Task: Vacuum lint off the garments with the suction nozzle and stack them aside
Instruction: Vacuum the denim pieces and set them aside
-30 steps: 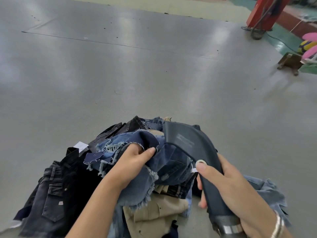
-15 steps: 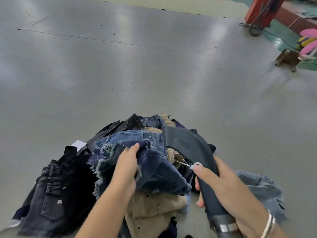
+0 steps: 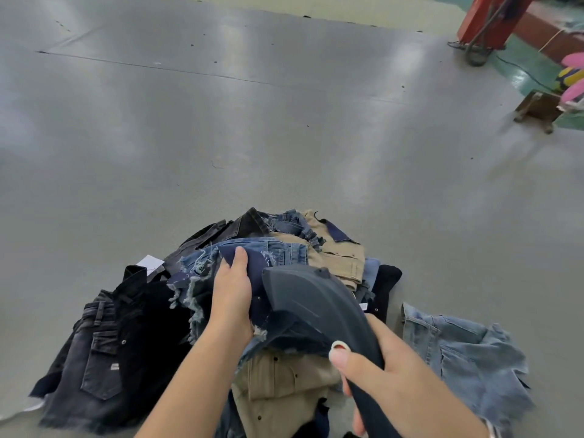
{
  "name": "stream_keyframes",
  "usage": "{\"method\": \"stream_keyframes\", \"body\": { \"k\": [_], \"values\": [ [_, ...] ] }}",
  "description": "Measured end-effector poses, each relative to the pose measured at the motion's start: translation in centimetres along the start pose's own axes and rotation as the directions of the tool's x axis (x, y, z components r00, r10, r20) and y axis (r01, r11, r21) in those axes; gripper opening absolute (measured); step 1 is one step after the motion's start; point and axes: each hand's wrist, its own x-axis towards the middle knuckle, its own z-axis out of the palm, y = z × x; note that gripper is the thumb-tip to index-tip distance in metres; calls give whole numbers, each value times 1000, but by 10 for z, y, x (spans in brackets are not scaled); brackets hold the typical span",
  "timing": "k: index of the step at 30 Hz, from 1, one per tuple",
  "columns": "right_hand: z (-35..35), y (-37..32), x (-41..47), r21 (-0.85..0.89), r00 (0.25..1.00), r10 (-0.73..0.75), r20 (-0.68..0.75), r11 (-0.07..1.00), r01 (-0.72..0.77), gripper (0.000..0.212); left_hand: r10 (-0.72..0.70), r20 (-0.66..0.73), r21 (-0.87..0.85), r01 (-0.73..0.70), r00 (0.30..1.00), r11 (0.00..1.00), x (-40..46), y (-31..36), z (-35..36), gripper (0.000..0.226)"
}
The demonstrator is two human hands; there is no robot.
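A heap of shorts (image 3: 328, 248) in denim, black and khaki lies on the grey floor in front of me. My left hand (image 3: 232, 294) grips a dark blue frayed denim piece (image 3: 202, 279) on top of the heap. My right hand (image 3: 388, 371) holds the dark grey suction nozzle (image 3: 309, 298) by its handle, thumb on a white ring button. The nozzle's wide mouth sits over the dark blue piece, right beside my left hand. Whether the mouth touches the cloth is hidden.
Black and dark grey shorts (image 3: 104, 352) spread at the left of the heap. A light blue denim pair (image 3: 464, 355) lies apart at the right. A red machine base (image 3: 486, 20) and a wooden block (image 3: 537, 109) stand far right.
The nozzle has swung left and down over the dark blue piece. My left hand shifted its grip, fingers now reaching over the top of the cloth. The piece has been turned and lies flatter.
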Motion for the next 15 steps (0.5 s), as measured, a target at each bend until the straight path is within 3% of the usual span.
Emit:
{"method": "stream_keyframes", "body": {
  "k": [4, 12, 15],
  "values": [
    [0, -3, 11, -24, 999, -40, -36, 999, 39, 16, -67, 76, -13, 69, 995, 998, -2, -6, 0, 30],
    [-10, -19, 22, -21, 951, -170, -258, 985, 170, 10, 30, 73, 125, -39, 997, 991, -8, -7, 0, 36],
    [-12, -14, 9, -49, 979, -141, -147, 990, 135, 10, 59, 86, 116, -69, 995, 991, -10, -3, 3, 30]
  ]
}}
